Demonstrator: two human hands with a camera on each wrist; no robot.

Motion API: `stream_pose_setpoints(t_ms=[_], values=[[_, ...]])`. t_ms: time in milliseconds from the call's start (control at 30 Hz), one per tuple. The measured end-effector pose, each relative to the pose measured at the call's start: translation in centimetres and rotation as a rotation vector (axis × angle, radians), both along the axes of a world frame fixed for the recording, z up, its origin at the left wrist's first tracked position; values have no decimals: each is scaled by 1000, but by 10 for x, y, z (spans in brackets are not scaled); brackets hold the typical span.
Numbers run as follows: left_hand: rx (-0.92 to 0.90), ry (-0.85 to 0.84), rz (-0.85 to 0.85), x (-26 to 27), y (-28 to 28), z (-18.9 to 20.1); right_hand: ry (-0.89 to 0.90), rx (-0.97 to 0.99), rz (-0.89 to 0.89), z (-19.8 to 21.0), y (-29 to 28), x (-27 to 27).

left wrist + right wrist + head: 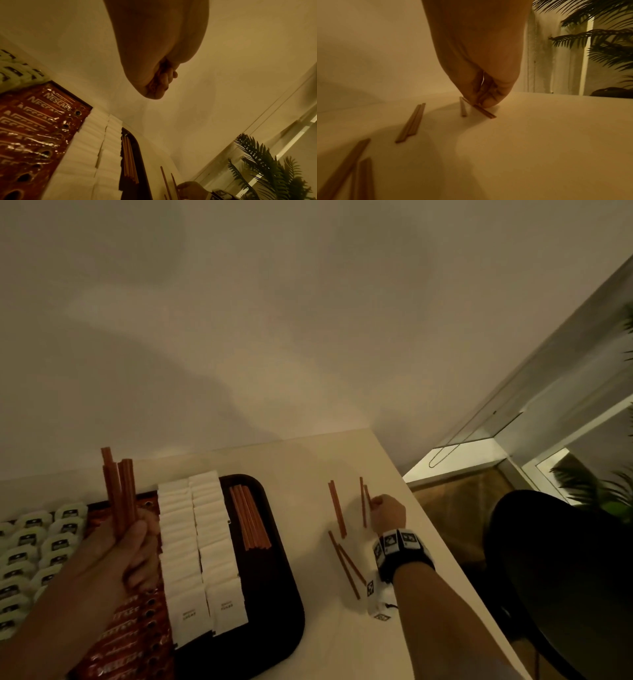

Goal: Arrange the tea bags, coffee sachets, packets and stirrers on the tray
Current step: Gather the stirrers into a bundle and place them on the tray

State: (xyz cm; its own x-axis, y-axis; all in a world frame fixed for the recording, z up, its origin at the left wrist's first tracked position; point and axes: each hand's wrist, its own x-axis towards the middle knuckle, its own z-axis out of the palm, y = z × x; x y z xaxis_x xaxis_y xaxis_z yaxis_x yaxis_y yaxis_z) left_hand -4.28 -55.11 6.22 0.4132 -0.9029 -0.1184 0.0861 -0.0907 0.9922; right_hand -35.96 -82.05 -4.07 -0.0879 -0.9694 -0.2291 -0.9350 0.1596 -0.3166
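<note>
A black tray [284, 577] holds green tea bags [30, 546], red coffee sachets [130, 642], two rows of white packets [198, 542] and a row of brown stirrers [250, 517]. My left hand [137, 546] grips a bundle of stirrers [118, 491] upright above the tray's left part. Out on the table to the right, my right hand [378, 503] pinches one loose stirrer [485, 111] against the tabletop. Several more loose stirrers [337, 508] lie to its left; a crossed pair [347, 563] sits nearer me.
The white table [428, 594] ends at a right edge close to my right forearm. A dark round chair [548, 577] stands beyond that edge, with a palm plant [609, 491] by the window. A wall backs the table. A small tagged white block [375, 597] lies beside my wrist.
</note>
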Motion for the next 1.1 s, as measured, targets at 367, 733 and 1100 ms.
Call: stream_pose_setpoints(t_ms=[367, 733, 1100], values=[[-51, 223, 36, 5, 7, -7, 170, -12, 188, -14, 15, 64], [-52, 236, 27, -1, 12, -4, 264, 36, 180, -11, 27, 86], [138, 233, -73, -28, -27, 0, -412, 263, 438, 83, 76, 109]])
